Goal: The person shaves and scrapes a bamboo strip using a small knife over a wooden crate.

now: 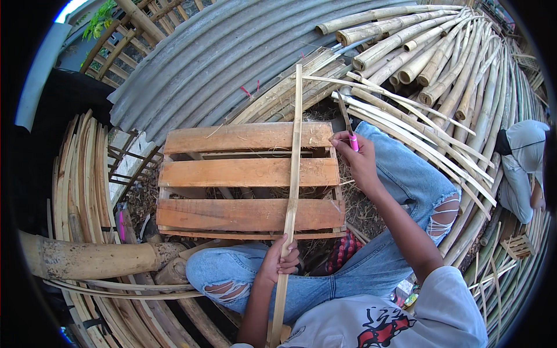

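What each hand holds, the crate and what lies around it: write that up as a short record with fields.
Left hand: closed around a long bamboo strip
Right hand: holds a pink-handled knife, blade pointing up the picture
Crate: wooden, slatted top; the strip passes over it
Left: thick bamboo pole
Behind crate: grey corrugated sheet
Upper right: pile of bamboo poles
Right edge: another person, partly cut off

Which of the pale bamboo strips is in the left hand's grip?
The long strip crossing over the slatted wooden crate: the left hand closes around it, whereas no hand holds the loose strips at right.
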`<move>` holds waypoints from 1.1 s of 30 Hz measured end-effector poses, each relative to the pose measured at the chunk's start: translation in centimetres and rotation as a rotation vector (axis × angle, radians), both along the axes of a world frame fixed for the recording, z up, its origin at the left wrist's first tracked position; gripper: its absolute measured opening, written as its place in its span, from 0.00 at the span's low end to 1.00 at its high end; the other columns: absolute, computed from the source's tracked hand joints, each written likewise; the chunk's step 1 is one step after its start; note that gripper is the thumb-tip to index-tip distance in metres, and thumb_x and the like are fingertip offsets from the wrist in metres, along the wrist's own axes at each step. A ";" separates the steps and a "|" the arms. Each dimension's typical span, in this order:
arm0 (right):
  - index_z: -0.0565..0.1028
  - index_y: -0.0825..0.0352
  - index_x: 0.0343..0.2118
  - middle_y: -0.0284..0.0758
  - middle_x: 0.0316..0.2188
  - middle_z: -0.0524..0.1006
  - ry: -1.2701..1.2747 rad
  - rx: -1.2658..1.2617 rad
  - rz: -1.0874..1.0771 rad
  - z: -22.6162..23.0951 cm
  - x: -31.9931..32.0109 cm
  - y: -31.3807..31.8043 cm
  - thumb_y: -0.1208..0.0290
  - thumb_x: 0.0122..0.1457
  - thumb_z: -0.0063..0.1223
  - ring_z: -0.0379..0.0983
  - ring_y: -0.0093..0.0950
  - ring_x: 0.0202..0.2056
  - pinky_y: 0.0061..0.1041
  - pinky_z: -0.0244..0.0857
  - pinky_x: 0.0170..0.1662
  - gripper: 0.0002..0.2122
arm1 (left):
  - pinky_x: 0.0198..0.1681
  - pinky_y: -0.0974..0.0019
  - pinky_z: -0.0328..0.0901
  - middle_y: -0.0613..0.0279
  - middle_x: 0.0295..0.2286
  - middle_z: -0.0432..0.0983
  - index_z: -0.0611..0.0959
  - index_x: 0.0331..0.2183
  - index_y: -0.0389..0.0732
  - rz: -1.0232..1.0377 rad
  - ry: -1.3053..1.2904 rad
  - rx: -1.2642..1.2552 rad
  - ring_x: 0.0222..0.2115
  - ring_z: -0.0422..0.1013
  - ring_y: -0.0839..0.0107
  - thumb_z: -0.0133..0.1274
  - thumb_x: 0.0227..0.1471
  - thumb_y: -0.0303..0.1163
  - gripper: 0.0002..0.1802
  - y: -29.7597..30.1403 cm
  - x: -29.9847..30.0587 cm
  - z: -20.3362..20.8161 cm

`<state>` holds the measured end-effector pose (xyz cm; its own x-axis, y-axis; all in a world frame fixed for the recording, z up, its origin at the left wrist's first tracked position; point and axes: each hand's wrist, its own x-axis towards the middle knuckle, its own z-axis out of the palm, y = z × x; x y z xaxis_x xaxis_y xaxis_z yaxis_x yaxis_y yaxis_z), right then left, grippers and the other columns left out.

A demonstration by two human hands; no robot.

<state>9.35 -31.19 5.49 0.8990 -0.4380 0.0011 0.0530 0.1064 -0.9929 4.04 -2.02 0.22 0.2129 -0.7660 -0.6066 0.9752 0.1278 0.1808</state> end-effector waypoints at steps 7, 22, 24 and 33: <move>0.76 0.73 0.35 0.27 0.19 0.71 -0.119 -0.247 -0.165 2.0 -0.1 -1.3 0.71 0.58 0.51 0.60 0.12 0.24 0.15 0.56 0.27 0.09 | 0.06 0.82 0.41 0.75 0.10 0.48 0.65 0.23 0.46 0.010 -0.015 -0.004 0.07 0.42 0.86 0.37 0.60 0.50 0.20 0.2 -0.1 0.0; 0.77 0.69 0.33 0.46 0.22 0.76 0.355 -0.473 0.101 -7.4 1.5 -2.1 0.66 0.52 0.52 0.75 0.36 0.25 0.32 0.65 0.31 0.11 | 0.06 0.81 0.42 0.75 0.09 0.48 0.65 0.23 0.46 -0.013 -0.192 0.160 0.07 0.44 0.86 0.39 0.60 0.47 0.19 -0.4 -0.5 -0.3; 0.77 0.71 0.31 0.44 0.20 0.76 0.317 -0.414 0.108 -8.2 1.3 -1.7 0.63 0.52 0.53 0.73 0.31 0.23 0.31 0.63 0.30 0.13 | 0.06 0.81 0.42 0.75 0.09 0.49 0.66 0.23 0.45 -0.013 -0.191 0.150 0.07 0.44 0.86 0.39 0.60 0.46 0.18 -0.5 -0.5 -0.4; 0.77 0.69 0.25 0.31 0.10 0.62 0.409 -0.269 0.309 -8.0 0.9 0.5 0.49 0.57 0.45 0.60 0.23 0.16 0.28 0.53 0.22 0.23 | 0.07 0.80 0.42 0.75 0.10 0.48 0.65 0.24 0.46 -0.019 -0.207 0.159 0.07 0.44 0.86 0.39 0.60 0.46 0.18 -0.3 -0.4 -0.7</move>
